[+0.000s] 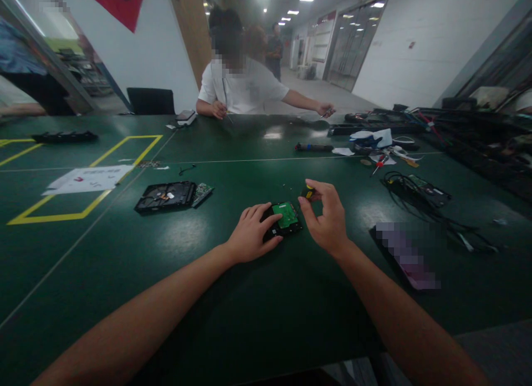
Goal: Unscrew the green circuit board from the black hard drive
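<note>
A small black hard drive with a green circuit board on top lies on the dark green table in front of me. My left hand rests on its left side, fingers curled over the edge and holding it down. My right hand is just right of the drive, fingers pinched round a small screwdriver with a yellow-and-black handle, held upright above the drive's far right corner.
A larger opened hard drive with a loose board lies to the left. A paper sheet sits in a yellow-taped rectangle. Cables and another drive lie at right, tools and papers beyond. A person in a white shirt sits across the table.
</note>
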`<state>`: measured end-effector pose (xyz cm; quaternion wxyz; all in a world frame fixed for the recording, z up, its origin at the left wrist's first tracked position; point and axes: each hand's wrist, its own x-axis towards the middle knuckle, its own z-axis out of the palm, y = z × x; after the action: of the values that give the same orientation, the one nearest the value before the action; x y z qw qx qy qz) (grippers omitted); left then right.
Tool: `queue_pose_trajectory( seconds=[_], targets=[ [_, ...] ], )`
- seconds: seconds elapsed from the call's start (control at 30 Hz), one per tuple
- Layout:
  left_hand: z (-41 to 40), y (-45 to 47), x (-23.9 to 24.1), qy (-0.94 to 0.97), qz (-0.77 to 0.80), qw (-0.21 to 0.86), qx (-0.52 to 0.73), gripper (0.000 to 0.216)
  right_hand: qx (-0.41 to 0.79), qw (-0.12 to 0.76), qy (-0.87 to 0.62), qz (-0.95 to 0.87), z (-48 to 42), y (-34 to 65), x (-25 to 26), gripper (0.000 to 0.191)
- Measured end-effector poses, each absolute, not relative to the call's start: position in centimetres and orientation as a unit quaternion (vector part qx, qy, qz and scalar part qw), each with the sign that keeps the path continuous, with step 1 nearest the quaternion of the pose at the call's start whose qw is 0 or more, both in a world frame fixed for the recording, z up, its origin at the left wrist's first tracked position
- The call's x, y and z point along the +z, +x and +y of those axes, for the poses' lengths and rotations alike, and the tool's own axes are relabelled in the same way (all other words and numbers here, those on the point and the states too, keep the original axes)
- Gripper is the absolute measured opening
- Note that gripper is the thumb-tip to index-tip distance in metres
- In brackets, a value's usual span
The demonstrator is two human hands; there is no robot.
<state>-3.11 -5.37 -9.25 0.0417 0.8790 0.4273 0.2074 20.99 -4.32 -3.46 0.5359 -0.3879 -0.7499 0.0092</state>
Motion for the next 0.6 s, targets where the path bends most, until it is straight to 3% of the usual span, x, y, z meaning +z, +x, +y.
queue_pose_trajectory(
  seconds=[0.3, 0.6],
  targets=[
    [-5.41, -3.18, -9.15, 0.879, 0.430, 0.039, 0.202, 0.060, -0.012, 0.546, -0.389, -0.742, -4.25, 21.01, -3.31, 0.040],
    [-5.47, -3.07, -9.11, 0.878, 0.430, 0.042, 0.207, 0.060, 0.039, 0.539, -0.390, -0.746, -3.76, 21.26, -4.27, 0.052]
  ],
)
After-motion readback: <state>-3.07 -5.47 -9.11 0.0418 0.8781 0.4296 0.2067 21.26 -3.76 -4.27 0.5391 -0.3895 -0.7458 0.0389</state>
